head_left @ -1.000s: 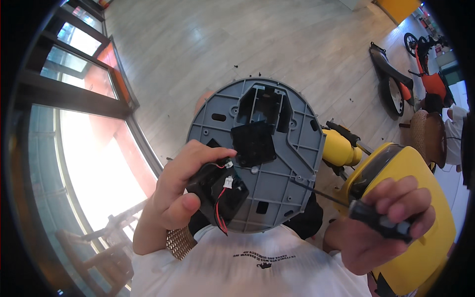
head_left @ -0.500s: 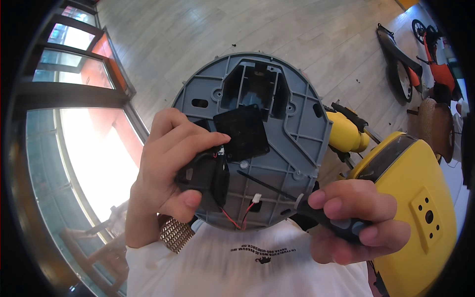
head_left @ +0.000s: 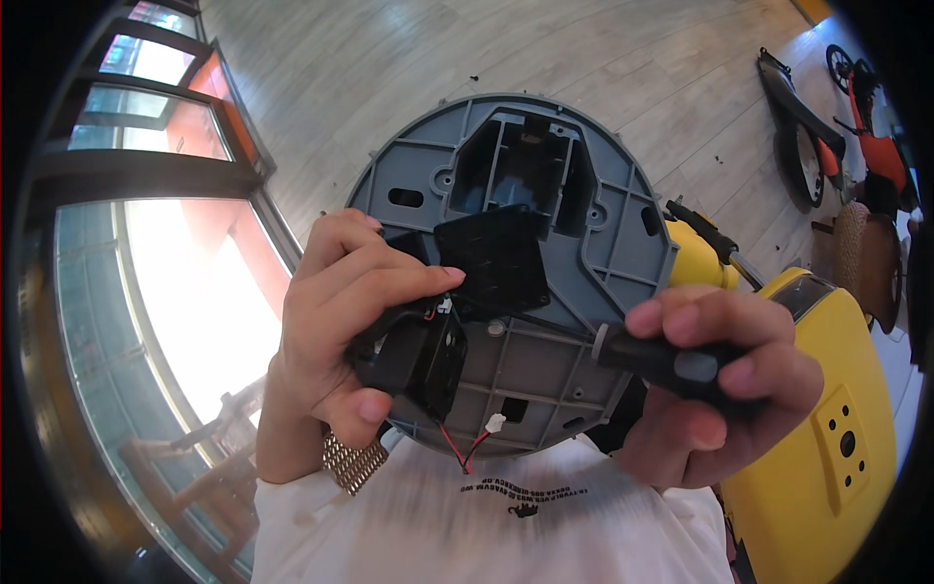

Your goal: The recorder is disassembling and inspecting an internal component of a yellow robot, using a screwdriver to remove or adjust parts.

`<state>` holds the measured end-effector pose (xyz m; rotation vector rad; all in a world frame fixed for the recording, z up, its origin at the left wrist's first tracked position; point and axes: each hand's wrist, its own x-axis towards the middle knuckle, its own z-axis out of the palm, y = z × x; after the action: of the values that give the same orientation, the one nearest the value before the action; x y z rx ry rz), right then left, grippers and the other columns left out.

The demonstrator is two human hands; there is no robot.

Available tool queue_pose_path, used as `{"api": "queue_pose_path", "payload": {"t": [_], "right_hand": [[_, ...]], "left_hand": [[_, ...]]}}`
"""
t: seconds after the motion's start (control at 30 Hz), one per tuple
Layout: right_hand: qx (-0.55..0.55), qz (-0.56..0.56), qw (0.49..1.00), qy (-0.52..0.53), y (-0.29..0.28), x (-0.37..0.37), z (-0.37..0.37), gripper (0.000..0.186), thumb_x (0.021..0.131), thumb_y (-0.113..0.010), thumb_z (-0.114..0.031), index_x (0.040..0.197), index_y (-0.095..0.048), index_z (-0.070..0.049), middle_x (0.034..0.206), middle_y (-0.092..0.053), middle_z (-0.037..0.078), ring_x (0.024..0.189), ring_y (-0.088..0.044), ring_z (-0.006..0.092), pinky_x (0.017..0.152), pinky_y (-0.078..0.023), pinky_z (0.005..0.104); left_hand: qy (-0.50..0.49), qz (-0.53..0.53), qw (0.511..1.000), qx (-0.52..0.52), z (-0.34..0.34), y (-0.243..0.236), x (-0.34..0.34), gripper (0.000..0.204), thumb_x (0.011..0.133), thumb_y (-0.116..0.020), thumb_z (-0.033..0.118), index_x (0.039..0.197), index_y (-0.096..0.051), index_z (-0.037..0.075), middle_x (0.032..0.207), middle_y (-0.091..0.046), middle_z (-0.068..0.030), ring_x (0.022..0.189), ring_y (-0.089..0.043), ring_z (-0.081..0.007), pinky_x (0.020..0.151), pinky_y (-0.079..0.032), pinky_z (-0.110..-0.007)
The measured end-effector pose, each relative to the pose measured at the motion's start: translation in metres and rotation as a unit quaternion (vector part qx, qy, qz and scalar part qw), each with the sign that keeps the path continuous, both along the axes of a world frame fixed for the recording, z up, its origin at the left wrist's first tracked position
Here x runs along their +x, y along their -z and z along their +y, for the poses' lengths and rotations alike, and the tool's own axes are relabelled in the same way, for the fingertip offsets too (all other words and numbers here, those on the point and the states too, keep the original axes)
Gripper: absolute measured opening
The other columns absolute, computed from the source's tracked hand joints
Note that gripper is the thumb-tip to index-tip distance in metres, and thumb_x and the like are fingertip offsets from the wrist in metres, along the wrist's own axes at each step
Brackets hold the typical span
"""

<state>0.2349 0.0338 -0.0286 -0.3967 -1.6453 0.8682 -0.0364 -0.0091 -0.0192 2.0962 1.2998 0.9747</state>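
Note:
My left hand point(head_left: 341, 302) grips a black plastic housing point(head_left: 404, 358), with the thumb below it and the fingers across its top. Its index fingertip rests at the edge of a square black plate point(head_left: 494, 261) tilted up beside the housing. A red-and-black lead ending in a white connector point(head_left: 496, 422) hangs from the housing. My right hand point(head_left: 735, 384) is wrapped round the dark handle of a screwdriver point(head_left: 671, 366). Its thin shaft points left to the plate's lower edge; the tip is hidden there. Behind both hands is a round grey ribbed plastic base point(head_left: 623, 243) with a deep recess.
A yellow machine body point(head_left: 817, 419) stands close on the right, with a yellow part point(head_left: 700, 255) behind it. Farther right are a dark curved part point(head_left: 800, 165) and an orange wheeled thing point(head_left: 876, 146). Small dark bits lie on the wood floor point(head_left: 409, 58). Glass doors point(head_left: 195, 311) line the left.
The screwdriver has moved up, its shaft now reaching the plate's lower edge. The housing and plate are turned slightly in my left hand. The whole view has shifted a little.

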Motion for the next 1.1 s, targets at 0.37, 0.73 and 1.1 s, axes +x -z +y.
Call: {"api": "queue_pose_path", "payload": {"t": [0.37,0.73,1.1], "right_hand": [[-0.028,-0.004,0.999,0.024,0.001,-0.006,-0.001,0.044,0.099,-0.063,-0.037,0.114,-0.038,-0.005,0.105,-0.056,0.022,0.085,-0.068,0.0258,0.078,-0.055,0.0320],[-0.043,0.012,0.995,0.090,-0.002,-0.012,-0.014,0.040,0.101,-0.060,-0.038,0.110,-0.039,-0.005,0.100,-0.054,0.018,0.081,-0.066,0.0242,0.075,-0.053,0.0316],[-0.048,-0.201,0.974,0.098,-0.049,-0.009,0.018,0.018,0.083,-0.075,-0.011,0.093,-0.065,0.000,0.076,-0.057,0.006,0.061,-0.053,0.0143,0.057,-0.041,0.0253]], "left_hand": [[-0.011,-0.020,1.000,0.018,0.000,0.004,0.001,0.083,0.084,-0.044,0.073,0.103,-0.073,-0.003,0.082,-0.065,-0.0103,0.081,-0.050,-0.0267,0.086,-0.038,-0.044],[-0.007,-0.036,0.999,0.017,0.000,0.008,0.001,0.085,0.081,-0.051,0.075,0.107,-0.072,-0.003,0.082,-0.066,-0.0074,0.081,-0.051,-0.0243,0.093,-0.038,-0.045],[-0.009,-0.064,0.998,-0.006,-0.011,-0.004,-0.001,0.091,0.056,-0.088,0.050,0.125,-0.058,0.000,0.089,-0.073,-0.0047,0.096,-0.061,-0.0201,0.114,-0.031,-0.052]]}}
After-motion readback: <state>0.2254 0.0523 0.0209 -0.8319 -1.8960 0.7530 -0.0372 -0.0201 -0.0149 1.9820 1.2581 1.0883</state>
